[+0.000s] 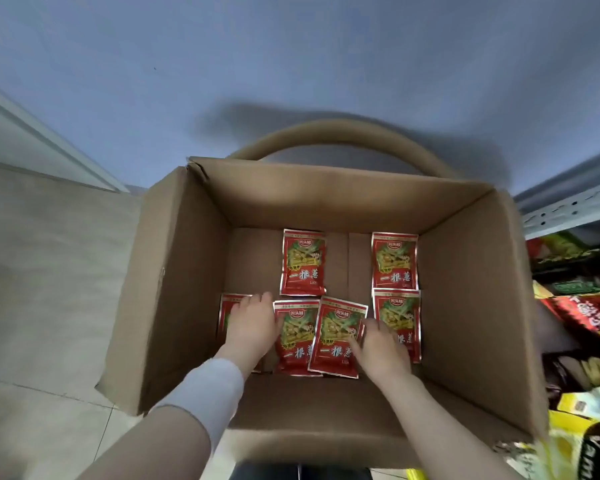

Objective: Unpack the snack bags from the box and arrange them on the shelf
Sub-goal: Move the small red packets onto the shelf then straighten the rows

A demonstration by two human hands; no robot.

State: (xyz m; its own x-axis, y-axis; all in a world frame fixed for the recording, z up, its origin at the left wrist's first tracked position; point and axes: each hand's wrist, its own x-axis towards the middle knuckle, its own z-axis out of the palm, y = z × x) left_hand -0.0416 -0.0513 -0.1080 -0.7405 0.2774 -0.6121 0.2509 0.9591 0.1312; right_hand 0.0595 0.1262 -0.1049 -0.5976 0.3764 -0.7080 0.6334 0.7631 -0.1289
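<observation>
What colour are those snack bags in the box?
Red, with a yellow-green food picture; snack bags show best in the head view.

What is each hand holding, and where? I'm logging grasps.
Nothing is clearly lifted. The left hand rests flat on the leftmost snack bag; the right hand touches the tilted bag at its right edge. Whether it grips cannot be told.

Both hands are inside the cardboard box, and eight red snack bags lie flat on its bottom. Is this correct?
Not quite. The head view shows six red snack bags, not eight, flat on the bottom of the cardboard box. The left hand and right hand are indeed inside, resting on bags in the near row.
</observation>
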